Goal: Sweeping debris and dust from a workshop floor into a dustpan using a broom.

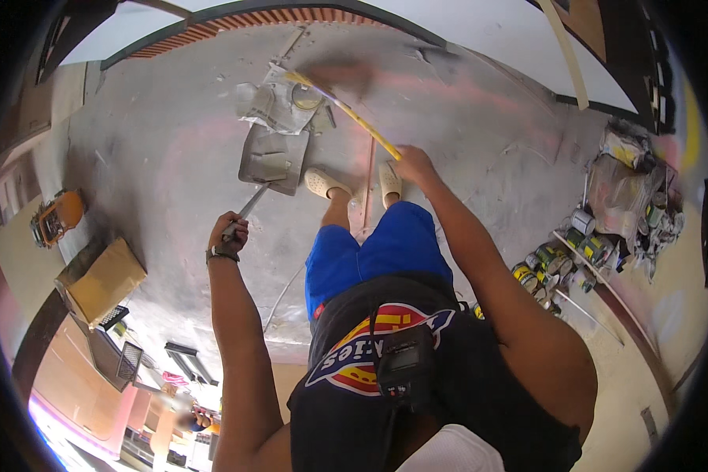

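My left hand (pixel 230 233), with a watch at the wrist, is closed round the grey handle of a dustpan (pixel 293 149). The pan rests on the floor ahead of my feet, with some flat scraps in it. In my right hand (pixel 414 167) is a long yellow stick (pixel 359 119), gripped near its upper end and slanting away to the far left. Its far end reaches crumpled paper sheets (pixel 269 108) just beyond the pan; I cannot make out a broom head there. A round lid-like disc (pixel 307 96) lies on the paper.
The concrete floor (pixel 165 149) has paint stains and scattered debris. At the right stand several paint cans (pixel 554 258), a plastic-wrapped heap (pixel 615 197) and loose poles. A cardboard box (pixel 106 282) and an orange machine (pixel 59 216) are at the left. Another person is blurred at lower left.
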The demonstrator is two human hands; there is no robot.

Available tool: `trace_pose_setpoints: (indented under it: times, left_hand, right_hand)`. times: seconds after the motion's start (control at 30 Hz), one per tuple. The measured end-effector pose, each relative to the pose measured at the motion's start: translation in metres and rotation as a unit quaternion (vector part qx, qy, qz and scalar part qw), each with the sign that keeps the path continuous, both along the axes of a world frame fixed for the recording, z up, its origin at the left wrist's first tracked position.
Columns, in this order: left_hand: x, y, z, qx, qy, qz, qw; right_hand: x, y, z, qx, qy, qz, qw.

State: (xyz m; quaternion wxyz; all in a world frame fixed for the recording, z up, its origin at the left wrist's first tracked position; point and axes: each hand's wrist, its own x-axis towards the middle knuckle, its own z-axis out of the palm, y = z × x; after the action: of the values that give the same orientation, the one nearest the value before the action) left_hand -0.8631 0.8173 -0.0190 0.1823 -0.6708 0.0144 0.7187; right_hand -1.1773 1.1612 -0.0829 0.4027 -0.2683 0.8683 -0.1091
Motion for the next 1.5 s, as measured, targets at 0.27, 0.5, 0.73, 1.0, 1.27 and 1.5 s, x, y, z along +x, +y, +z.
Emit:
trace_pose_setpoints:
  times: [0.27,0.5,0.73,1.0,1.27,1.5]
  left_hand:
    - [0.05,-0.007,-0.019,-0.042,-0.003,-0.032,0.999]
    - [0.017,-0.008,-0.028,-0.061,0.017,-0.017,0.998]
    - [0.045,0.002,-0.04,-0.046,0.016,0.007,0.999]
    - [0.145,0.078,-0.007,-0.142,0.04,0.094,0.985]
    - [0.122,0.132,0.019,-0.182,-0.072,0.091,0.976]
    - [0.076,0.136,0.041,-0.14,-0.103,0.223,0.959]
  right_hand:
    - [0.065,0.044,0.035,0.028,-0.013,-0.171,0.985]
    - [0.087,-0.07,-0.049,-0.012,-0.083,-0.126,0.989]
    - [0.062,-0.161,-0.02,0.054,-0.228,-0.204,0.951]
    - [0.031,-0.129,0.129,-0.072,-0.026,0.096,0.992]
    - [0.063,-0.312,0.023,-0.108,-0.097,0.218,0.965]
    - [0.048,-0.48,-0.107,0.01,-0.119,0.158,0.98]
